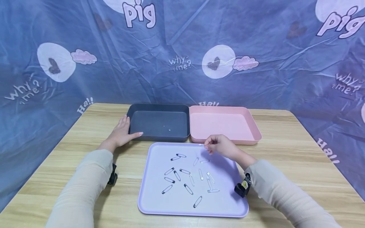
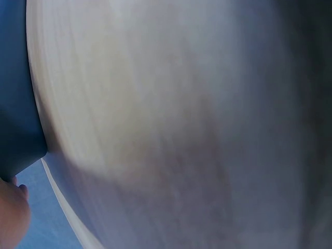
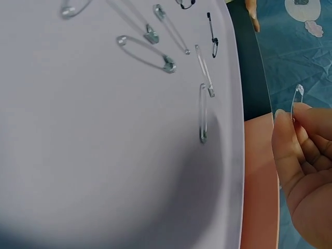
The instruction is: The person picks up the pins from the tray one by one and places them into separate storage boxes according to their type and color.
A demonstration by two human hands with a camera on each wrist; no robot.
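Note:
My right hand (image 1: 220, 146) pinches a silver safety pin (image 3: 298, 92) between thumb and fingertips, above the far edge of the lilac tray (image 1: 233, 207). Black safety pins (image 1: 167, 189) lie scattered over the left and middle of that tray. Silver safety pins (image 1: 201, 174) lie more to its right. Fingers extended, my left hand (image 1: 121, 133) rests at the near left corner of the dark grey box (image 1: 159, 138), its thumb along the front rim. Only part of that hand shows in the left wrist view.
Beside the dark box stands a pink box (image 1: 222, 122), both behind the lilac tray. Tiny light specks (image 1: 169, 130) show on the dark box's floor. All stand on a wood-grain table (image 1: 285, 152); a blue printed cloth (image 1: 182, 82) hangs behind.

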